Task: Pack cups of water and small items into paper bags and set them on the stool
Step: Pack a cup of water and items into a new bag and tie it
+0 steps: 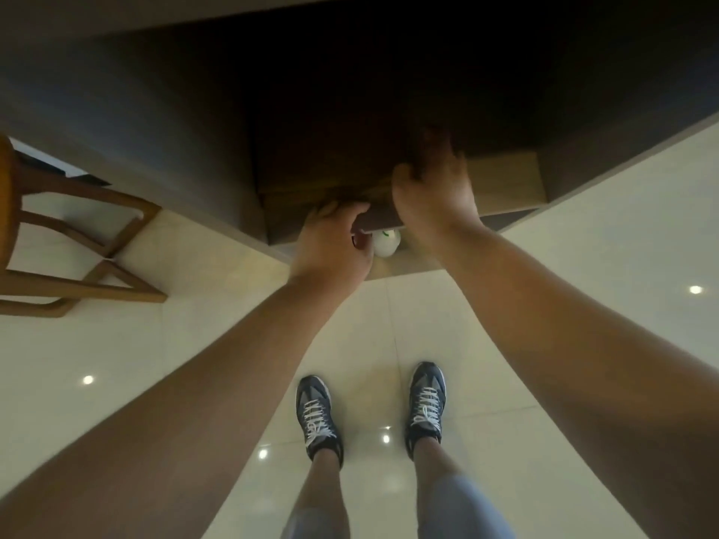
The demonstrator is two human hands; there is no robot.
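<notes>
Glossy tiles (194, 324) lie under a dark counter (155, 110). The left hand (330, 243) pinches the flat edge of the paper bag (505, 180). How the right hand (432, 188) grips cannot be told.

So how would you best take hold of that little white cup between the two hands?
Likely round the curved wall of the white cup, coming from the side of the left hand. Only that near wall shows, the rest is tucked under the paper bag, and the right hand blocks the other side.

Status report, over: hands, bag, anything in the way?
Left hand grips bag edge. Right hand on bag, fingers in shadow. Cup low between hands. Stool at left, apart.
</notes>
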